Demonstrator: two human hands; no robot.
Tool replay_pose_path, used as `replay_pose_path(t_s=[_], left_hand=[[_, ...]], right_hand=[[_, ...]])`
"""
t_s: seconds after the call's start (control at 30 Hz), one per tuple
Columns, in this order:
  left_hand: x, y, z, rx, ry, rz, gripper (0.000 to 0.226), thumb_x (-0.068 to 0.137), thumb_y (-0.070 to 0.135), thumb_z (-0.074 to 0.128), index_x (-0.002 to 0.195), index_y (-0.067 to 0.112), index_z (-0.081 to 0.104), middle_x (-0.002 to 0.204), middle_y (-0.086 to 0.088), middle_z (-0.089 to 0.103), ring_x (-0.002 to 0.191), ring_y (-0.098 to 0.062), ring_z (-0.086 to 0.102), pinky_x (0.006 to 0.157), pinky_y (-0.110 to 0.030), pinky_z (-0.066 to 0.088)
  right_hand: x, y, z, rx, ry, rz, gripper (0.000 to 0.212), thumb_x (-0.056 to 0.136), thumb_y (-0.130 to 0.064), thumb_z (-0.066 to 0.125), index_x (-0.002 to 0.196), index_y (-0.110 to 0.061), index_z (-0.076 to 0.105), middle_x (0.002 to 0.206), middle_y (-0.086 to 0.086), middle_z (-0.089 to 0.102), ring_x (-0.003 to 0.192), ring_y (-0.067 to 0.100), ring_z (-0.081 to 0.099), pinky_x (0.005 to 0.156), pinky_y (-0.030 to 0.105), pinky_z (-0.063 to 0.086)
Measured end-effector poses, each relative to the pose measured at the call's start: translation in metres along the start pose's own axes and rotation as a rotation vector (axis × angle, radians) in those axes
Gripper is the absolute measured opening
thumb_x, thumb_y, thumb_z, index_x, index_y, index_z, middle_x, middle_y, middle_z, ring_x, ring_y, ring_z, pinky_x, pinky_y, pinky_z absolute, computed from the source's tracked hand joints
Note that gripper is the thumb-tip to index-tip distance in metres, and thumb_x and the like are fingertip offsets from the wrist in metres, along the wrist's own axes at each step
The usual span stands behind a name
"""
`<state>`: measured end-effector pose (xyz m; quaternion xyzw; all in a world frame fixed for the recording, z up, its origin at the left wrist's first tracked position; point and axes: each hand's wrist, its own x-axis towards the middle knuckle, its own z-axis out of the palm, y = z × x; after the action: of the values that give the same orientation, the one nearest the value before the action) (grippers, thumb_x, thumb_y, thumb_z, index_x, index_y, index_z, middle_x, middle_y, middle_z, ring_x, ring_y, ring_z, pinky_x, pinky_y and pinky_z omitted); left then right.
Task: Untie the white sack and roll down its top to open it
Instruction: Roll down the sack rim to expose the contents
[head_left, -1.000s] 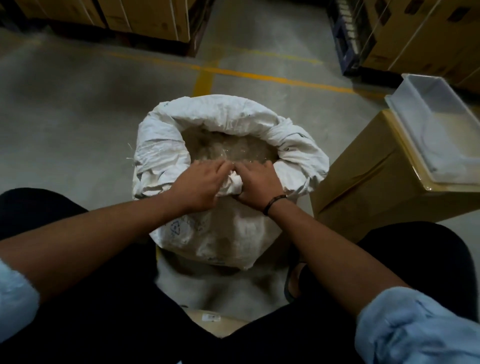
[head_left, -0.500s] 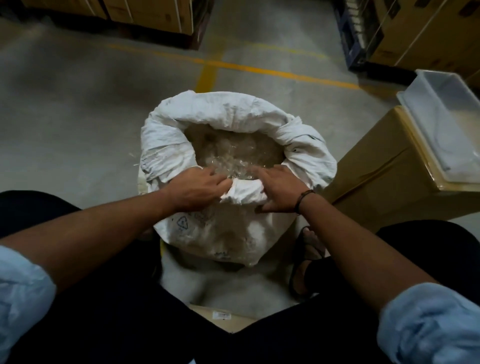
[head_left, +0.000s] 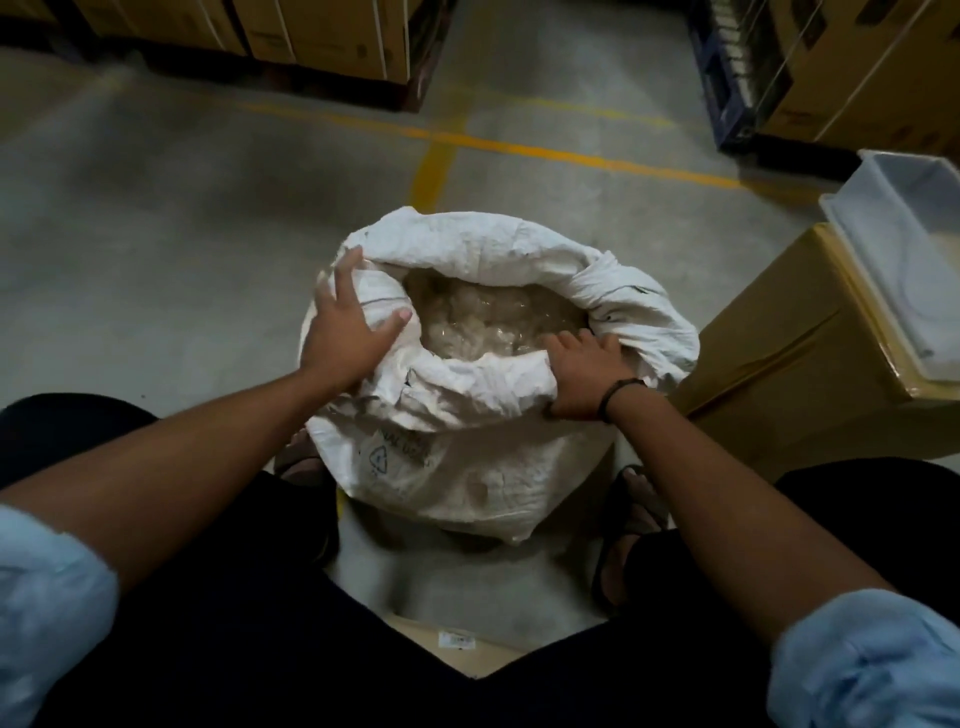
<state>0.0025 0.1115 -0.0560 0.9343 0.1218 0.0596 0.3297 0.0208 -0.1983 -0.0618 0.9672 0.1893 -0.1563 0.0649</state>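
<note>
Your left hand (head_left: 344, 332) lies flat with spread fingers on the sack (head_left: 467, 467), and your right hand (head_left: 584, 376) squeezes its rolled edge.

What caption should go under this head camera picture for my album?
Left hand spread on the white sack's rolled rim, right hand gripping it.

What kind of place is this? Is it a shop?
Most likely a warehouse or storeroom, not a shop. Big cardboard boxes stand stacked along the back, yellow lines are painted on the bare concrete floor, and a bulky white sack stands on it.
</note>
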Motion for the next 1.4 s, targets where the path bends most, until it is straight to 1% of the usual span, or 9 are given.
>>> replay_pose_path(t_s=[0.13,0.4,0.53,0.63,0.77,0.93,1.07,1.2,1.4], left_hand=[[0.02,0.012,0.002,-0.326,-0.078,-0.073,0.053,0.101,0.037,0.057,0.146,0.023,0.034,0.143,-0.008,0.051,0.12,-0.028,0.058,0.093,-0.03,0.045],[0.061,0.018,-0.021,-1.209,-0.285,-0.538,0.04,0.105,0.039,0.05,0.112,0.003,0.068,0.109,-0.013,0.072,0.09,-0.022,0.072,0.076,-0.032,0.06],[0.081,0.008,-0.009,-0.399,-0.316,-0.388,0.068,0.101,0.06,0.041,0.139,0.006,0.058,0.14,-0.018,0.06,0.125,-0.033,0.059,0.109,-0.042,0.046],[0.079,0.021,0.0,0.247,-0.01,-0.097,0.055,0.104,0.046,0.042,0.149,0.015,0.041,0.149,-0.018,0.048,0.127,-0.041,0.054,0.105,-0.05,0.042],[0.07,0.057,0.016,0.455,0.334,0.437,0.063,0.095,0.054,0.043,0.15,0.022,0.04,0.142,-0.01,0.053,0.115,-0.035,0.059,0.098,-0.048,0.044],[0.075,0.067,0.067,0.616,0.129,0.361,0.084,0.092,0.067,0.043,0.157,0.018,0.027,0.141,-0.021,0.054,0.121,-0.041,0.055,0.101,-0.054,0.041],[0.101,0.05,0.07,0.647,0.082,0.421,0.074,0.098,0.033,0.049,0.162,0.018,0.016,0.11,-0.013,0.067,0.093,-0.034,0.063,0.074,-0.042,0.045],[0.131,0.048,0.067,0.37,-0.074,0.257,0.066,0.102,0.021,0.047,0.16,0.022,0.016,0.082,-0.004,0.058,0.072,-0.024,0.056,0.064,-0.035,0.038],[0.169,0.017,0.022,-0.572,-0.721,-0.05,0.044,0.092,0.008,0.068,0.135,0.014,0.062,0.123,-0.001,0.069,0.11,-0.013,0.066,0.088,-0.021,0.056]], right_hand=[[0.007,-0.005,-0.027,0.238,-0.268,-0.119,0.142,0.039,-0.096,0.064,0.155,-0.031,0.015,0.159,0.004,0.027,0.146,0.032,0.028,0.12,0.051,0.024],[0.033,-0.014,-0.054,0.574,0.346,-0.185,0.111,0.066,-0.094,0.049,0.153,-0.029,0.026,0.158,0.002,0.033,0.145,0.024,0.032,0.117,0.054,0.029],[0.056,-0.015,-0.049,0.3,0.69,0.021,0.104,0.079,-0.073,0.055,0.157,-0.017,0.015,0.158,0.011,0.029,0.145,0.031,0.03,0.116,0.055,0.027],[0.076,-0.018,-0.04,0.138,0.703,0.08,0.107,0.079,-0.07,0.057,0.159,-0.015,0.01,0.163,0.01,0.018,0.15,0.032,0.021,0.119,0.059,0.017],[0.107,-0.016,-0.034,0.099,0.711,0.169,0.103,0.085,-0.075,0.042,0.159,-0.013,0.005,0.167,0.009,0.008,0.154,0.029,0.008,0.12,0.061,0.009],[0.143,-0.006,-0.035,0.169,0.669,0.295,0.103,0.083,-0.068,0.043,0.159,-0.016,-0.002,0.167,0.002,0.006,0.152,0.043,0.003,0.118,0.062,0.009],[0.172,0.018,-0.038,0.302,0.559,0.391,0.098,0.089,-0.072,0.036,0.159,-0.018,-0.007,0.149,0.007,0.047,0.122,0.037,0.055,0.109,0.058,0.026],[0.184,0.051,-0.045,0.433,0.332,0.315,0.087,0.095,-0.064,0.045,0.159,-0.015,0.009,0.116,0.027,0.066,0.103,0.039,0.064,0.093,0.047,0.043],[0.183,0.059,-0.08,1.063,-0.056,0.123,0.043,0.088,-0.047,0.07,0.093,-0.005,0.072,0.078,-0.002,0.068,0.068,0.005,0.059,0.069,0.022,0.046]])
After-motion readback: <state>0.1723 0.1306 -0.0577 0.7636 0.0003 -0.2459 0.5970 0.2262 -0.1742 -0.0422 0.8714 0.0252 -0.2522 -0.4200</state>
